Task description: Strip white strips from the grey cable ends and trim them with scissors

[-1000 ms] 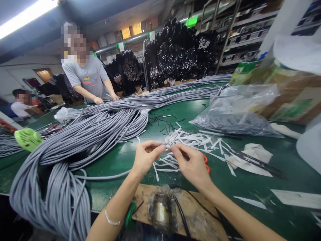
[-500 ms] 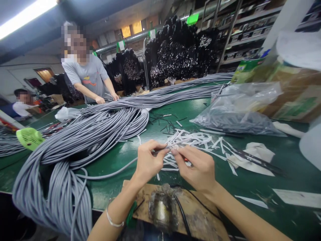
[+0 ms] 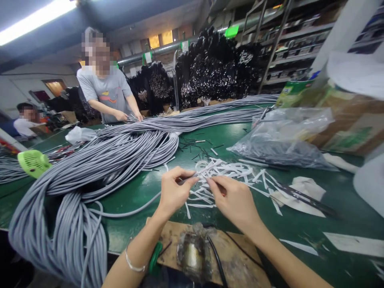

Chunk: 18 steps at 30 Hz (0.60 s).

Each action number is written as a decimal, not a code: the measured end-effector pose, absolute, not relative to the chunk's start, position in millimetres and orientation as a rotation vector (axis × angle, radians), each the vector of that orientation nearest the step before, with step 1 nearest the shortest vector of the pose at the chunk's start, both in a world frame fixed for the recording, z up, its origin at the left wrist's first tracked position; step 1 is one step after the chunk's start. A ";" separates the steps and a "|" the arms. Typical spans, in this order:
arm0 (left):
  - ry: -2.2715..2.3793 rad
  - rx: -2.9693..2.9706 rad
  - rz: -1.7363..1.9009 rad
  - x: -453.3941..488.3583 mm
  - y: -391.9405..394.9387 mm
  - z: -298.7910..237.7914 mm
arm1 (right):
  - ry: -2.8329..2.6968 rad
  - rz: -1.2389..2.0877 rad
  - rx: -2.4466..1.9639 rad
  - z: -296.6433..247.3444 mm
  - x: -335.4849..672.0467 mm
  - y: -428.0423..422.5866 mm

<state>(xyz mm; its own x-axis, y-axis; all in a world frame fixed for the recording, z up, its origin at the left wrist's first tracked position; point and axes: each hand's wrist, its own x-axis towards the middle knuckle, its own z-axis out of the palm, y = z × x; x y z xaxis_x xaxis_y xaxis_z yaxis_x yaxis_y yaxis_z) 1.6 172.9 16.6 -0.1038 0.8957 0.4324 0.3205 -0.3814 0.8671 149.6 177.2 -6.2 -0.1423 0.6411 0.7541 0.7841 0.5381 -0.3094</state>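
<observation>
A grey cable point(image 3: 133, 213) runs from the big bundle into my left hand point(image 3: 175, 190), whose thumb and fingers pinch it close to its end. Just to the right, my right hand point(image 3: 235, 200) is closed, its thumb and forefinger pressed together beside the cable's tip. What lies between those right fingertips is too small to make out. Behind and beneath both hands spreads a heap of white strips point(image 3: 240, 170) on the green table point(image 3: 144, 230). Closer to me, under my forearms, a worn metal pot-like device point(image 3: 192, 252) sits on a wooden board point(image 3: 237, 260).
Looped grey cables point(image 3: 99, 160) fill the left side, with a lime-green slotted object point(image 3: 34, 163) beside them. On the right are a clear plastic bag point(image 3: 282, 140), dark tweezers-like tool point(image 3: 309, 200) and cardboard box point(image 3: 345, 124). Across the table a person point(image 3: 105, 90) handles cables.
My hands have drawn slightly apart at the fingertips, the left shifting a little left. The view has tilted slightly. Across the table, the person's hands remain at the cable bundle.
</observation>
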 end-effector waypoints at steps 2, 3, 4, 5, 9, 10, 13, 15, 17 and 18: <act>1.320 1.678 1.511 1.6 171.4 17.9 | -1.798 -0.201 -1.187 -5.5 149.9 175.5; 1.323 1.689 1.517 1.8 170.5 18.5 | -1.766 -0.209 -1.184 -3.9 150.3 174.0; 1.328 1.708 1.526 2.0 169.6 19.2 | -1.733 -0.217 -1.172 -1.7 151.0 172.5; 1.337 1.728 1.539 2.1 168.7 19.9 | -1.694 -0.218 -1.151 0.9 152.2 171.4; 1.329 1.695 1.586 1.2 166.9 22.1 | -1.414 -0.168 -1.123 9.5 162.2 173.4; 1.307 1.656 1.587 0.6 167.0 22.6 | -1.382 -0.149 -1.140 9.9 164.6 175.3; 1.255 1.586 1.581 -0.8 166.9 23.7 | -1.558 -0.095 -1.140 7.7 166.7 179.9; 1.266 1.635 1.589 -0.3 166.0 23.9 | -1.699 -0.107 -1.075 5.7 162.8 179.5; 1.292 1.736 1.597 1.2 164.5 23.7 | -1.728 -0.167 -0.995 5.2 157.0 176.1; 1.302 1.787 1.597 2.1 163.8 23.5 | -1.723 -0.204 -0.957 5.5 154.4 174.0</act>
